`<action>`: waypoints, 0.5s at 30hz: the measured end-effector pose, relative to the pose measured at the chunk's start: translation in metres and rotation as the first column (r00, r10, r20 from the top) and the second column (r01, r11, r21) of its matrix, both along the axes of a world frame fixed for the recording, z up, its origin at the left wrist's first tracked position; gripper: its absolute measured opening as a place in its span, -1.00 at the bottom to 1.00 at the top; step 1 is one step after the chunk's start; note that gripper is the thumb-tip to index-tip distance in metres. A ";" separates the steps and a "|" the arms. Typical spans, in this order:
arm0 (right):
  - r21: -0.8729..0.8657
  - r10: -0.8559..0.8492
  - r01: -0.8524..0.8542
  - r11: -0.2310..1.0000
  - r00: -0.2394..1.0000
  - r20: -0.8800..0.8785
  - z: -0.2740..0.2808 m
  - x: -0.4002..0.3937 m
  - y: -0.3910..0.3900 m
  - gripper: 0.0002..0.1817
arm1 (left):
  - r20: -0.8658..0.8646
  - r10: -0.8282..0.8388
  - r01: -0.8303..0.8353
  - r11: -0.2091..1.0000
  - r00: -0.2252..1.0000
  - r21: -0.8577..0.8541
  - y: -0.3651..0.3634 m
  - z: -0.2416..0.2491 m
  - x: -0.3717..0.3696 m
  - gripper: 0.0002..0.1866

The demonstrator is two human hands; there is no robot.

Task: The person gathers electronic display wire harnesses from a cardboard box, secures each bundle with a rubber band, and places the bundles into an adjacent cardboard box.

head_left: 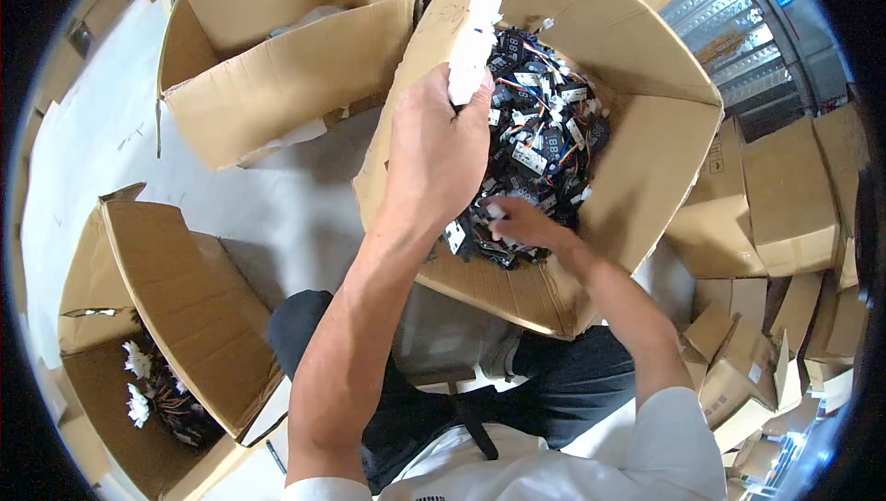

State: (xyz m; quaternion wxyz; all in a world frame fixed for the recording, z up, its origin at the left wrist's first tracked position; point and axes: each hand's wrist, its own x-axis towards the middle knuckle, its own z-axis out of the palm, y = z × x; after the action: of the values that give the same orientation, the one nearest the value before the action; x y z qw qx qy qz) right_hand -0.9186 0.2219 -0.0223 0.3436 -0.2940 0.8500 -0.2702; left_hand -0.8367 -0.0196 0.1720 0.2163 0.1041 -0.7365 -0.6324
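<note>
My left hand (437, 146) is closed around a long stack of white pieces (472, 49) with a jagged edge, raised over the left rim of a large cardboard box (660, 137). Inside that box lies a heap of small black digital display modules (552, 143) with white connectors and coloured wires. My right hand (524, 224) reaches into the near part of the heap, its fingers curled together among the modules. What sits between those fingertips is too small to make out.
Another open cardboard box (286, 63) stands at the upper left. At lower left, a tilted box (189, 298) holds dark wire bundles with white connectors (138, 406). Several cardboard boxes (784, 196) are piled on the right, near a metal shutter (729, 30).
</note>
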 end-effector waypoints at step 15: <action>-0.510 -0.464 0.245 0.825 0.809 -0.362 0.209 0.053 0.011 -0.81 | -0.159 -0.229 0.265 0.928 0.960 0.263 0.026 0.007 0.009 -0.65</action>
State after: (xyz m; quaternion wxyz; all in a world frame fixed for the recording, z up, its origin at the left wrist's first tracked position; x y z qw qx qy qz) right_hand -0.8658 0.2327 0.1866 -0.0072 -0.2518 0.8640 -0.4360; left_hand -0.8279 0.0062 0.1787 0.1637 0.0001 -0.6312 -0.7582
